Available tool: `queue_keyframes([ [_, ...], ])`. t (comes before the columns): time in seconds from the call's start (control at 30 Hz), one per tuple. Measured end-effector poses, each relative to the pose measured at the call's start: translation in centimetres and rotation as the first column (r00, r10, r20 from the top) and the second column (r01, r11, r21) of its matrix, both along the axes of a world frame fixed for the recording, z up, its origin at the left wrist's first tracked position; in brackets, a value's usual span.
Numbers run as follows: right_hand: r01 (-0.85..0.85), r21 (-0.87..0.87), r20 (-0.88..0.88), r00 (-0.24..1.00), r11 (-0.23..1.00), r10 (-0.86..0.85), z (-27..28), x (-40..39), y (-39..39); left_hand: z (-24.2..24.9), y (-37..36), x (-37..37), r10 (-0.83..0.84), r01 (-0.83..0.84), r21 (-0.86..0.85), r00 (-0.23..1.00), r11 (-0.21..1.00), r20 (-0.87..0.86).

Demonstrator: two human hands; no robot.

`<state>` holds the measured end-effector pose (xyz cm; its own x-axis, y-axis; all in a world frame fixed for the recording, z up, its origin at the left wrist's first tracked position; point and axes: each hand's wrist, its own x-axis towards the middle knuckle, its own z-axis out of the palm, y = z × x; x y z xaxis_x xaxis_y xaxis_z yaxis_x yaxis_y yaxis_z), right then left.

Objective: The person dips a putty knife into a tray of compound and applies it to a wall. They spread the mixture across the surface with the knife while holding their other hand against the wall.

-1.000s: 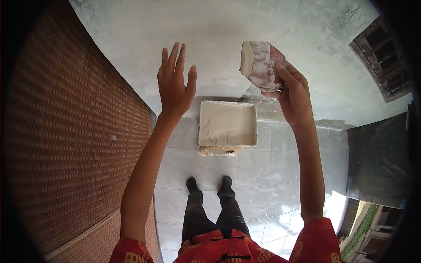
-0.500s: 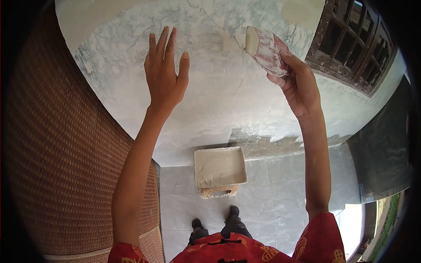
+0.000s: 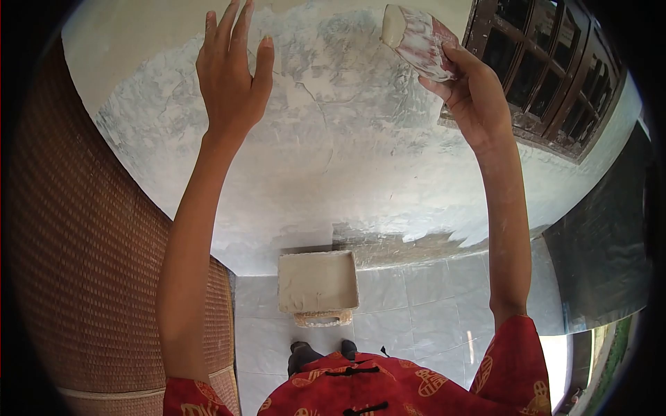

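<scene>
Head view: right hand (image 3: pixel 472 93) grips a plaster-smeared float (image 3: pixel 416 38), its loaded edge at the wall (image 3: pixel 333 159) near a window (image 3: pixel 555 76). Left hand (image 3: pixel 232 76) is open, fingers spread, flat near the wall. Tray (image 3: pixel 318 281) of wet plaster sits on the tiled floor (image 3: pixel 416 312) below. Spreading seems underway; the next stroke likely needs firm, even pressure.

Wall (image 3: pixel 347 152) matt, rough plaster w/ cracks; window (image 3: pixel 548 76) dark wood; floor (image 3: pixel 423 305) glossy tile; mat (image 3: pixel 90 277) woven.
</scene>
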<state>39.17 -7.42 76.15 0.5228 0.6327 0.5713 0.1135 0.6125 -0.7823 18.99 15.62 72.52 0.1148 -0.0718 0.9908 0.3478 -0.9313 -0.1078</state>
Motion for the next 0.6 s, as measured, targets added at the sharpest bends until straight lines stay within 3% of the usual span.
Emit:
queue_keyframes([
  [0.07, 0.056, 0.012, 0.023, 0.998, 0.998, -0.057, 0.3, 0.1, 0.3, 0.2, 0.2, 0.2, 0.097, -0.115, -0.180, 0.989, 0.977, -0.108],
  [0.13, 0.114, 0.037, 0.047, 0.992, 0.993, -0.116, 0.9, 0.1, 0.7, 0.6, 0.9, 0.7, 0.091, -0.107, -0.168, 0.991, 0.980, -0.101],
  [0.2, 0.311, 0.071, 0.126, 0.940, 0.948, -0.318, 1.1, -0.1, 1.0, 0.8, 2.0, 1.1, 0.081, -0.097, -0.160, 0.991, 0.982, -0.104],
  [0.27, 0.385, 0.116, 0.156, 0.903, 0.915, -0.400, 1.3, 0.7, 1.7, 1.5, 3.9, 2.3, -0.046, 0.046, 0.087, 0.999, 0.995, 0.002],
  [0.33, 0.455, 0.151, 0.187, 0.858, 0.878, -0.478, 0.7, 1.3, 2.5, 1.6, 4.3, 3.3, -0.053, 0.051, 0.088, 0.998, 0.995, 0.015],
  [0.4, 0.594, 0.306, 0.281, 0.690, 0.744, -0.667, 0.5, 1.3, 4.3, 1.9, 5.0, 4.3, -0.048, 0.044, 0.091, 0.998, 0.995, 0.040],
  [0.43, 0.594, 0.309, 0.287, 0.686, 0.742, -0.669, 0.4, 1.0, 4.8, 1.8, 5.3, 4.9, -0.032, 0.027, 0.109, 0.999, 0.994, 0.044],
  [0.5, 0.741, 0.421, 0.436, 0.341, 0.524, -0.832, 0.0, 0.2, 5.7, 2.0, 5.9, 6.0, -0.013, 0.007, 0.124, 0.998, 0.992, 0.054],
  [0.57, 0.628, 0.640, 0.442, 0.170, 0.443, -0.881, -0.8, 1.2, 7.7, 2.0, 6.6, 6.8, 0.013, -0.025, 0.153, 0.997, 0.988, 0.079],
  [0.6, 0.562, 0.681, 0.480, 0.142, 0.470, -0.866, -1.2, 1.4, 8.2, 2.1, 6.4, 6.7, 0.023, -0.035, 0.148, 0.996, 0.988, 0.085],
])
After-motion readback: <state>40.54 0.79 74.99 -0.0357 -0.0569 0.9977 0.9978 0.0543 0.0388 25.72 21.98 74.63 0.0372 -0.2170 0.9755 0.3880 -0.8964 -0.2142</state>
